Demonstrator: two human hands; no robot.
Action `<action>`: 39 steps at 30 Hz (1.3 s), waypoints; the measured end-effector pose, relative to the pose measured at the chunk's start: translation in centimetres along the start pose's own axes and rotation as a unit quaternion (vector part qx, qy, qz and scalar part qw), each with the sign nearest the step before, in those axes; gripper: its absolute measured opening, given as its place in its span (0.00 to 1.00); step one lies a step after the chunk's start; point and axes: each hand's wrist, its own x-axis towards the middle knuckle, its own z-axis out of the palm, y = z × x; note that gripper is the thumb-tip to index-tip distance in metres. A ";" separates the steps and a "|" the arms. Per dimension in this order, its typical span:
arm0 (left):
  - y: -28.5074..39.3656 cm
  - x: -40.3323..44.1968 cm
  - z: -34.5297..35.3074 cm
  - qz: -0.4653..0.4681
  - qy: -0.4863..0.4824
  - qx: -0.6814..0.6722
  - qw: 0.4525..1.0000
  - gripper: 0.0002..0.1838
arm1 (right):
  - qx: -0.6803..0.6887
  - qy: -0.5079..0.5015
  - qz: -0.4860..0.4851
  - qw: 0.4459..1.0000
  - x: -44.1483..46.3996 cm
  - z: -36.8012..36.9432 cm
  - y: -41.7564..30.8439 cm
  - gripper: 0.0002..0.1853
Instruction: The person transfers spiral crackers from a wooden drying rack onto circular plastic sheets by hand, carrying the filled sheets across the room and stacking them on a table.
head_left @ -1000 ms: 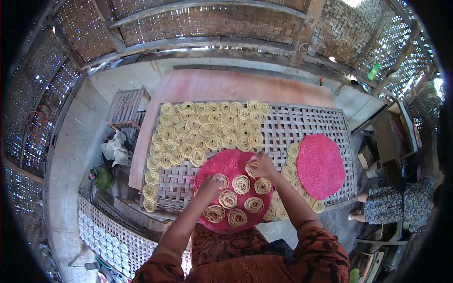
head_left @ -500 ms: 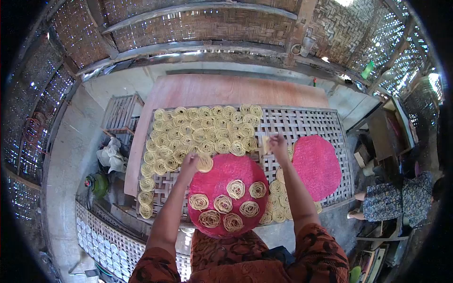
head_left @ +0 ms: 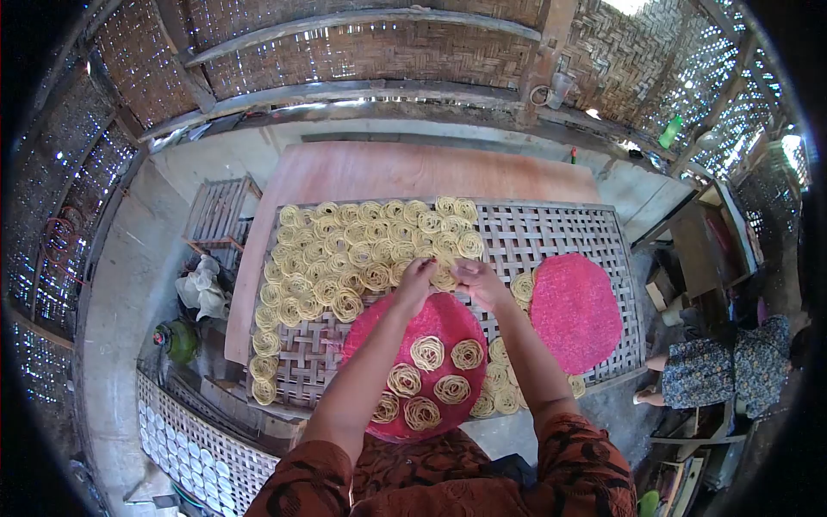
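A coiled noodle nest (head_left: 444,274) sits between my two hands at the edge of the rows on the woven bamboo rack (head_left: 551,226). My left hand (head_left: 417,283) has its fingers closed at the nest's left side. From the right, my right hand (head_left: 481,284) pinches the same nest. Beneath my wrists is a round red mat (head_left: 444,323) carrying several more nests, such as one noodle nest (head_left: 427,353); my left forearm covers part of it. Pale rows of noodle nests (head_left: 362,233) fill the rack's left part.
A second red mat (head_left: 575,312) lies on the rack's right side, with nests around its edge. Behind the rack is a wooden board (head_left: 431,168). A person in a patterned garment (head_left: 715,366) is at the right. A green gas cylinder (head_left: 179,340) stands at the left.
My left hand has let go of a nest, now lying on the rack left of the mat, and moved right. My right hand has come left and down, so both hands meet at one nest.
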 end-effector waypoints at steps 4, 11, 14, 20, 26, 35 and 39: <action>-0.5 -1.2 0.5 0.134 0.035 0.364 0.921 0.17 | -0.124 0.083 -0.177 0.973 3.6 -7.0 0.7 0.10; -3.2 -7.0 -3.9 0.090 -0.036 0.522 0.847 0.18 | 0.003 0.190 -0.103 0.976 5.8 -10.1 4.8 0.09; -4.5 -9.4 -4.5 0.144 -0.057 0.649 0.744 0.18 | -0.304 0.227 -0.209 0.901 2.3 -7.9 3.7 0.15; -3.9 -13.5 -3.0 0.127 -0.216 0.754 0.607 0.20 | -0.659 -0.143 -0.128 0.727 -7.5 -3.5 4.2 0.11; -5.7 -11.7 -4.9 0.232 -0.271 0.774 0.523 0.15 | -0.706 -0.171 -0.171 0.665 -12.4 -3.7 7.9 0.15; -2.9 -9.2 -4.5 0.174 -0.072 0.588 0.787 0.08 | -0.596 -0.156 -0.223 0.755 -12.1 -3.7 6.1 0.09; -4.1 -11.5 -3.7 0.180 -0.231 0.687 0.664 0.15 | -0.653 -0.165 -0.313 0.670 -11.0 -4.3 6.8 0.08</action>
